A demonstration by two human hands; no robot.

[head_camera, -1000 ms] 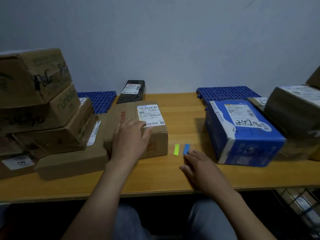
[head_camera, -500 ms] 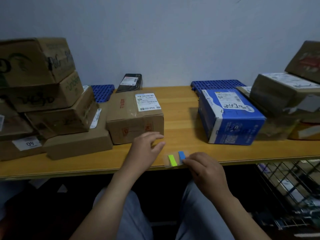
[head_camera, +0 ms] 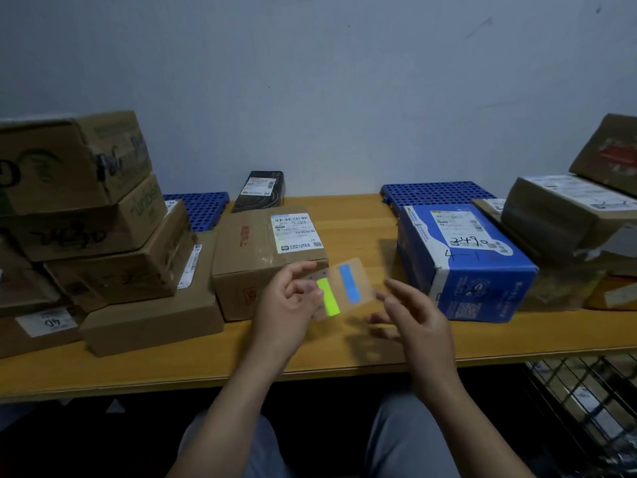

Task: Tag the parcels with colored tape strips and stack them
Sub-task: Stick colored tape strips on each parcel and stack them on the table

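Observation:
A clear sheet (head_camera: 365, 276) carrying a green strip (head_camera: 329, 297) and a blue strip (head_camera: 349, 283) is lifted above the wooden table (head_camera: 344, 350). My left hand (head_camera: 289, 305) pinches its left edge beside the green strip. My right hand (head_camera: 410, 313) has relaxed fingers, its fingertips at the sheet's right edge. Behind the hands sits a brown parcel (head_camera: 255, 257) with a white label. A blue parcel (head_camera: 462, 260) marked 2490 stands to the right.
A stack of brown boxes (head_camera: 86, 229) fills the left side. More brown parcels (head_camera: 565, 215) pile up at the right. A black parcel (head_camera: 260, 189) leans on the wall between two blue perforated mats (head_camera: 434, 194). A wire rack (head_camera: 586, 408) sits below right.
The strip sheet went from lying on the table to being lifted. My left hand left the brown parcel and took the sheet's left edge; my right hand loosened to its right edge.

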